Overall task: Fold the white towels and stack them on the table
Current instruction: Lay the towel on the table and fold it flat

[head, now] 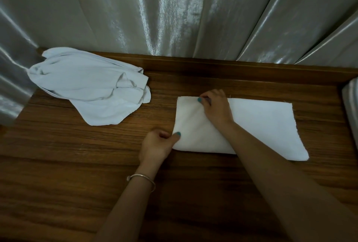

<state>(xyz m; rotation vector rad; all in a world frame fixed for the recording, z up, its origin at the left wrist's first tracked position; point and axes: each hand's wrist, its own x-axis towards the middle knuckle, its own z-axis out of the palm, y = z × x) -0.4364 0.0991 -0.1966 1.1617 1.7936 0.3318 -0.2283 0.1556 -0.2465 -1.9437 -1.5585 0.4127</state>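
head view: the folded towel (251, 125) lies right of centre on the counter (77, 164). left hand (157, 145) pinches its near-left corner, right hand (216, 106) its far-left edge. better to match edges squarely before pressing. the crumpled towels (87, 85) wait far left.

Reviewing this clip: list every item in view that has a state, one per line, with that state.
Folded towel: flat on the table, folded over, both hands at its left edge.
Towel pile: crumpled, unfolded, at the back left.
Left hand: pinching the near left corner.
Right hand: pinching the far left corner.
Table: no finished stack visible.
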